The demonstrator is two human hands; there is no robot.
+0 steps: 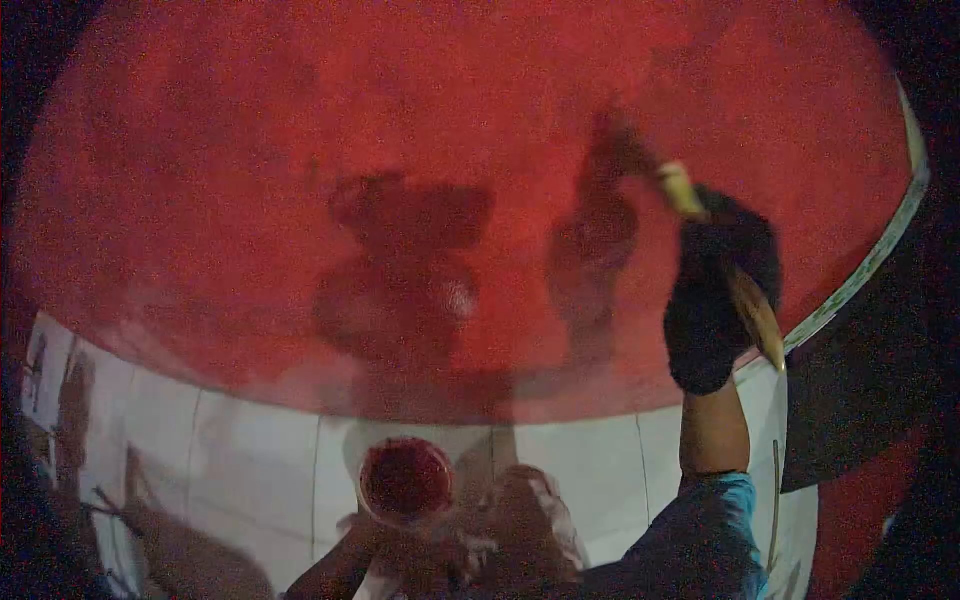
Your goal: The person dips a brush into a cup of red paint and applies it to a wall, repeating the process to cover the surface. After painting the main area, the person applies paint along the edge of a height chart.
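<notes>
In a dark glove, my right hand [722, 290] is closed around a paintbrush. Its pale wooden handle [758, 325] sticks out below the glove, and its yellowish ferrule [681, 190] shows above. Dark, blurred bristles point up and left at the red wall [200, 180]. Low in the view, a round container [406, 482] shows a red, glossy inside. My left hand [365, 535] is at its lower left and appears to hold it; dim light hides the separate fingers.
White tiles [250, 445] run below the red surface. A pale, mottled edge strip [880, 255] curves along the right, beside a dark area [860, 400]. Shadows fall across the red surface and the tiles. A thin stick-like line [775, 500] stands at the lower right.
</notes>
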